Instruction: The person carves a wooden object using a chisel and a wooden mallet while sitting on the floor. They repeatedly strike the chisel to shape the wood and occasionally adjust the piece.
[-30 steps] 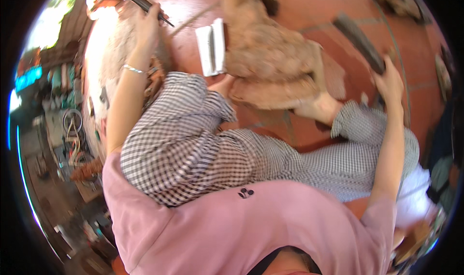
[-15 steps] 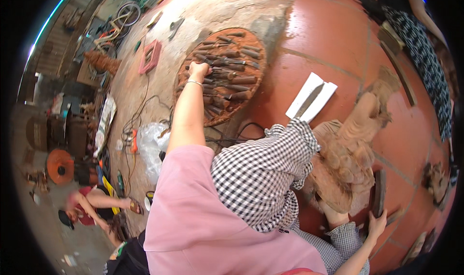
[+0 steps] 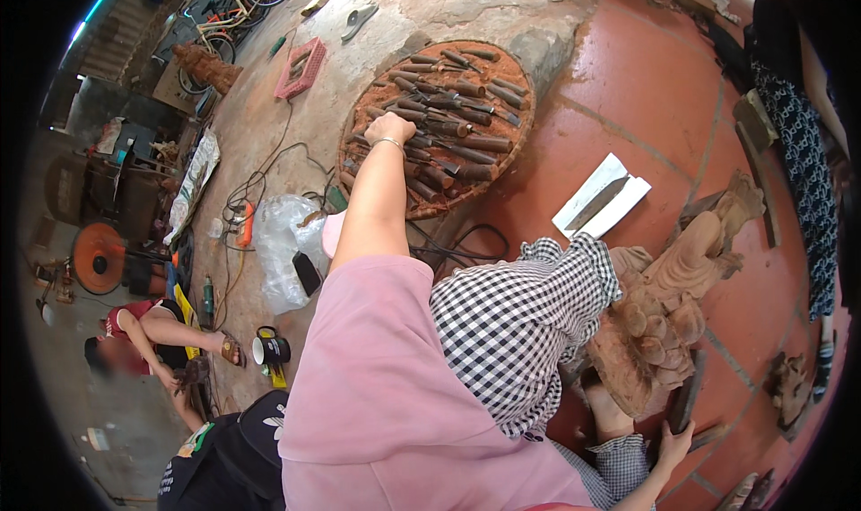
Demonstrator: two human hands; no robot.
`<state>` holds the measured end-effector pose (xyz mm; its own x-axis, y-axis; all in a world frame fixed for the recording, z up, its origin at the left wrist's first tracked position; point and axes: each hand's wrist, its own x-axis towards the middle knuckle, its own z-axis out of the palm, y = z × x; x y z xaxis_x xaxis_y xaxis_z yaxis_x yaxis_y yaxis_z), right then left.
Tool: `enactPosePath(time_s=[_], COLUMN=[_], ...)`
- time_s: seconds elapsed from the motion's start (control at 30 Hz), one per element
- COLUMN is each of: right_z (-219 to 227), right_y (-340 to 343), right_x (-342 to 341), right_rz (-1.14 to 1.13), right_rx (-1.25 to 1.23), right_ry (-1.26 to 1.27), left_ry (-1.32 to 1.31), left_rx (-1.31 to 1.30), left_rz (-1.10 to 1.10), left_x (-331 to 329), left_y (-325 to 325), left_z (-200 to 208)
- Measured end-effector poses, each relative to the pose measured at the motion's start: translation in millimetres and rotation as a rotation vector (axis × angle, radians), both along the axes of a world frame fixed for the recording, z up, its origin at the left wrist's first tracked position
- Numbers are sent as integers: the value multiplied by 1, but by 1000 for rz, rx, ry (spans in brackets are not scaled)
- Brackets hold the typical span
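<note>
My left hand (image 3: 392,130) reaches out over a round tray (image 3: 527,116) of wood shavings. Many wood-handled carving chisels (image 3: 484,141) lie there in rows. Its fingers are closed among the handles at the tray's left side; what they hold is hidden. At the lower right, my right hand (image 3: 675,445) grips the near end of a dark wooden bar (image 3: 689,390). Beside that bar lies a carved wooden figure (image 3: 668,318) with rounded folds and lumps, close to my legs. A flat dark blade or stone (image 3: 601,202) rests on white paper (image 3: 572,213) beyond my checkered knee.
Black cables (image 3: 466,242) run between tray and knee. Left are a clear plastic bag (image 3: 278,242), a dark mug (image 3: 272,349), a pink basket (image 3: 301,69) and an orange fan (image 3: 97,258). Another person (image 3: 148,331) sits far left; a patterned trouser leg (image 3: 794,152) stands right.
The whole view has shifted, bringing the mug and dark bag further into sight. My left hand stays closed at the tray, and my right hand stays on the bar.
</note>
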<state>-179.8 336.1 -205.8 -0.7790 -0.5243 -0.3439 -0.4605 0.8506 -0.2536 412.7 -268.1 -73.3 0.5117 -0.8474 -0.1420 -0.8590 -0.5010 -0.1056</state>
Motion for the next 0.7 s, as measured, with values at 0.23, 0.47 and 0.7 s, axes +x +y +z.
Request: enactPosePath(time_s=[0.23, 0.47, 0.7], right_z=[-4, -9, 7], right_y=[3, -2, -6], right_x=[-1, -1, 6], right_rz=[31, 55, 35], right_rx=[-44, -53, -56], right_ry=[18, 12, -11], left_ry=[247, 1081, 1503], left_rx=[-252, -603, -444], left_rz=[28, 440, 395], left_x=[-43, 9, -2], left_y=[-19, -61, -35], left_z=[-15, -97, -75])
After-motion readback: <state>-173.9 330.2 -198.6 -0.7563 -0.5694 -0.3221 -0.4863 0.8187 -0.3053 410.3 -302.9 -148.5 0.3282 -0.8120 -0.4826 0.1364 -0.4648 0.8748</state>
